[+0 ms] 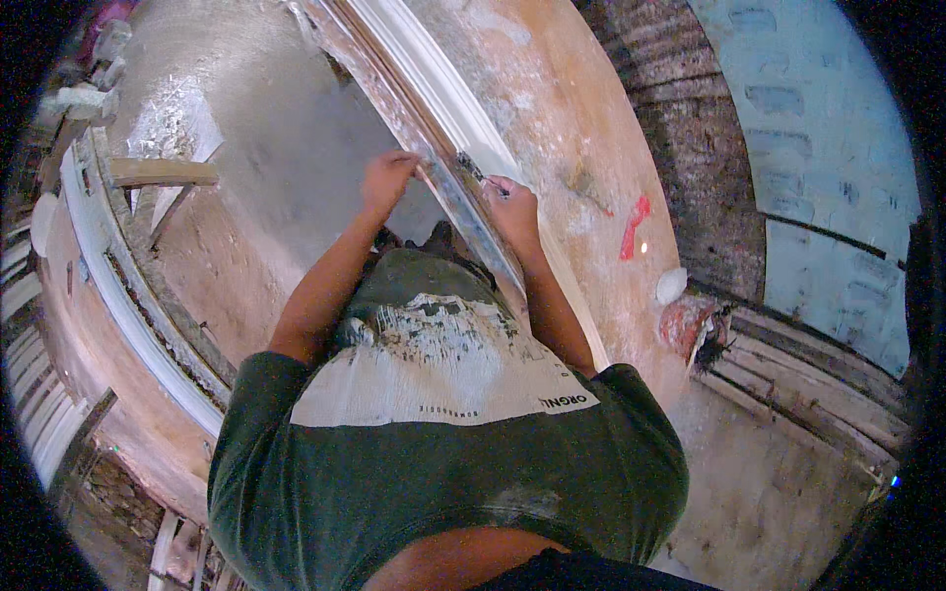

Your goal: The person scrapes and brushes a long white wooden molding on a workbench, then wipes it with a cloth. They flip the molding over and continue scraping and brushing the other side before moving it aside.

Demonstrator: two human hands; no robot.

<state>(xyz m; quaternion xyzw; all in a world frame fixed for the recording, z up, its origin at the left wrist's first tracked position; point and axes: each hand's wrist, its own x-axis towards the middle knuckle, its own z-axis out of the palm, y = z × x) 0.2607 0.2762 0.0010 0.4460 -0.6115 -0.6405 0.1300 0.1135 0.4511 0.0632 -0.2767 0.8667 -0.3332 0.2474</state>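
Note:
A long white plaster moulding [434,84] with stepped ridges runs along the table beside a brown wooden rail [386,64]. My right hand [514,209] is closed round a small dark-tipped tool [469,166], whose end lies close to the moulding's lower part. Whether it is a brush or a scraper I cannot tell. On the near side of the rail, my left hand [387,184] has its fingers pinched together at the table's edge. What they hold, if anything, is too small to make out. A greyish smeared strip [455,197] runs between my two hands.
The plaster-stained table top [581,128] stretches to the right, with a red piece [636,227] on it. A red, white-crusted container [687,325] is beyond my right elbow. Another long white moulding [123,286] and a wooden brace [163,172] are at left.

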